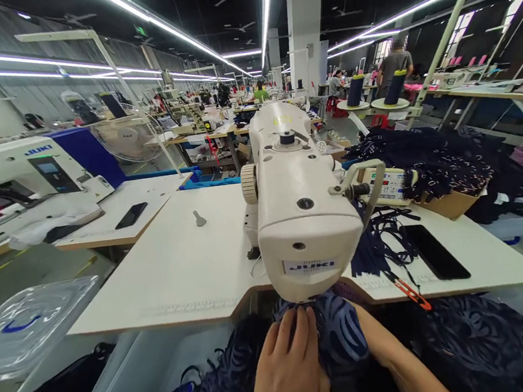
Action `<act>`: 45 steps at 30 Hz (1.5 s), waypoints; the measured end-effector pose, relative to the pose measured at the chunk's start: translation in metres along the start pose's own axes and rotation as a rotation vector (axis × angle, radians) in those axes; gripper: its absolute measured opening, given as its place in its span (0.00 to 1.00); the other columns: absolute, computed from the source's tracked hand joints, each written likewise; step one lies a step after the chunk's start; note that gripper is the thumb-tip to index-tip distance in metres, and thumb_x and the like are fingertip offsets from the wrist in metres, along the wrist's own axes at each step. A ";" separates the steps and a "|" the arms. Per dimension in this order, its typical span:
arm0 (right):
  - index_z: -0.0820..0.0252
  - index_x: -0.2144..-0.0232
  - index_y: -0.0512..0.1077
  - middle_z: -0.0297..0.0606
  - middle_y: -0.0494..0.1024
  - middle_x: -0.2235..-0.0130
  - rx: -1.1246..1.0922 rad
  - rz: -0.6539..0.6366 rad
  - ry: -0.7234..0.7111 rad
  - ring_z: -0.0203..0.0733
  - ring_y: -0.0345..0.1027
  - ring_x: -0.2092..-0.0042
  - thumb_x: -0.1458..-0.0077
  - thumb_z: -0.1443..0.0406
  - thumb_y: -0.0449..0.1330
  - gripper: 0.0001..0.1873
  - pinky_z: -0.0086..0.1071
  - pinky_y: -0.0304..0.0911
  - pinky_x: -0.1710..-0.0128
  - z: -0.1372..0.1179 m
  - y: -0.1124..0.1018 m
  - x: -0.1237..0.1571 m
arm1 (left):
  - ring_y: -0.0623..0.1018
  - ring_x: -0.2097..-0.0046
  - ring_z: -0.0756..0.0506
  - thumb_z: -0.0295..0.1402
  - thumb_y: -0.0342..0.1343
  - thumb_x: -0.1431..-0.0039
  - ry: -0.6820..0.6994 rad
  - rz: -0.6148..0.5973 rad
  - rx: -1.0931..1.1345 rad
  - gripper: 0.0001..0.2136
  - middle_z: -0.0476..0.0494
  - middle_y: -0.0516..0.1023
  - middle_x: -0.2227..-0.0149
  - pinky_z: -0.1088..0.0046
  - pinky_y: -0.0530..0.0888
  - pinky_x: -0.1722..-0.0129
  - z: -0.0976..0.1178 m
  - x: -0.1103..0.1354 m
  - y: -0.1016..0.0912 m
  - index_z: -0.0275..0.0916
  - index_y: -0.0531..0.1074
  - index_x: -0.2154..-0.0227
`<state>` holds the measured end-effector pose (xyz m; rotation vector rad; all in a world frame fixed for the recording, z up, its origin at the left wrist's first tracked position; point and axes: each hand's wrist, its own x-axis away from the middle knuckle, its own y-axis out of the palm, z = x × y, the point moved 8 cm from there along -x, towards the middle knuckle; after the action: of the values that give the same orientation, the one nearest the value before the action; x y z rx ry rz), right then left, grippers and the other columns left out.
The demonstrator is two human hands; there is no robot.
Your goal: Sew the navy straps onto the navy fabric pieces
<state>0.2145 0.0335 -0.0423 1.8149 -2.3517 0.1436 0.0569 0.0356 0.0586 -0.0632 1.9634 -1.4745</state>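
A white JUKI sewing machine (308, 216) stands in front of me. Under its head lies dark navy fabric (345, 331) with a lighter blue curved pattern. My left hand (292, 359) is closed on this fabric just below the machine head, fingers side by side and pointing forward; its thumb is hidden. From the right, my right hand (363, 323) reaches behind the fabric, with only the wrist and forearm plainly showing. Its fingers are hidden by the cloth. The needle area is out of sight beneath the head.
The white table (170, 263) carries a small metal piece (198, 218), a black phone (435, 251), orange thread snips (409, 289) and navy straps (380, 239). A cardboard box (453, 202) of straps sits right. More navy fabric (490, 340) is piled below the table edge.
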 end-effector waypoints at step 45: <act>0.56 0.66 0.68 0.27 0.63 0.76 -0.398 -0.052 0.138 0.25 0.47 0.79 0.57 0.52 0.72 0.23 0.19 0.44 0.83 -0.016 -0.028 -0.003 | 0.75 0.47 0.50 0.35 0.52 0.31 -0.022 0.129 0.288 0.10 0.49 0.80 0.53 0.69 0.63 0.41 0.000 0.002 -0.004 0.40 0.72 0.51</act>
<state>0.2432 0.0320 -0.0281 1.6137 -2.0577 -0.1867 0.0545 0.0334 0.0608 0.1697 1.6864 -1.6454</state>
